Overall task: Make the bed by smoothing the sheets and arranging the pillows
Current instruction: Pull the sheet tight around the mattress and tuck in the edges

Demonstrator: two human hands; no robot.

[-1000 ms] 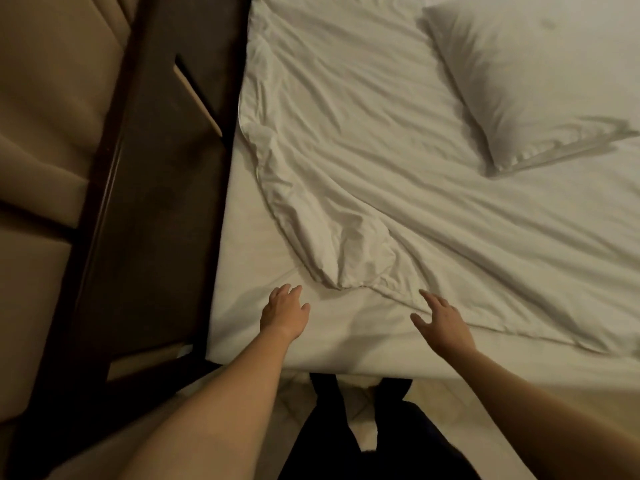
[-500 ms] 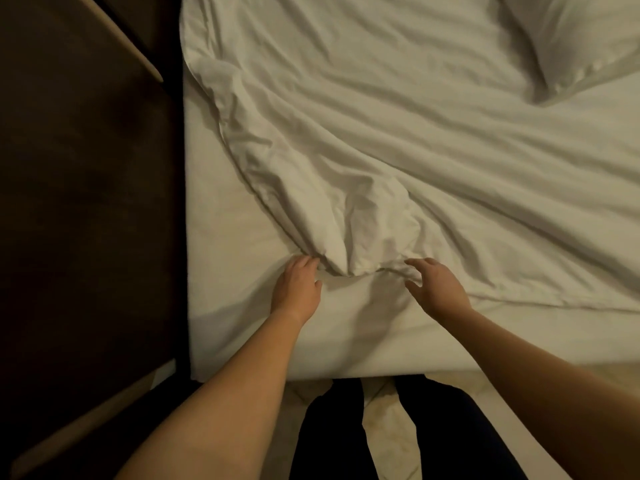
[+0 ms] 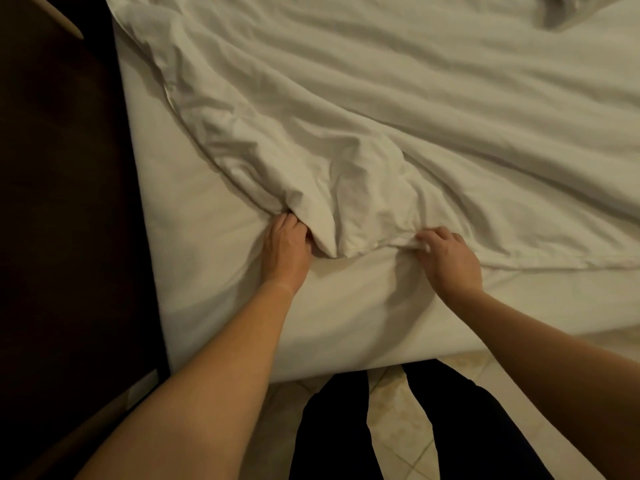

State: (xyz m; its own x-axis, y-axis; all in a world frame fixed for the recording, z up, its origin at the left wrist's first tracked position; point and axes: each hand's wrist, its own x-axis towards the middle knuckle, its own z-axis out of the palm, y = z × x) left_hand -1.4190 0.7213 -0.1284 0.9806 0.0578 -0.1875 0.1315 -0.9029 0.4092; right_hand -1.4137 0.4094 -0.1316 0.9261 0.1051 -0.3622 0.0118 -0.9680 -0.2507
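Both my hands grip the rumpled white sheet [image 3: 346,150]: left hand [image 3: 287,251] clenched on its corner; right hand [image 3: 448,261] pinching its hem.

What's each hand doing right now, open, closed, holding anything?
Left hand: closed, fingers curled into the bunched corner of the duvet.
Right hand: closed, pinching the duvet's edge.

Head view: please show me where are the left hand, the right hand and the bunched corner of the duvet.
left hand [image 3: 285,252], head view, on the back of the hand.
right hand [image 3: 448,259], head view, on the back of the hand.
bunched corner of the duvet [image 3: 346,216], head view, on the crumpled folds between both hands.
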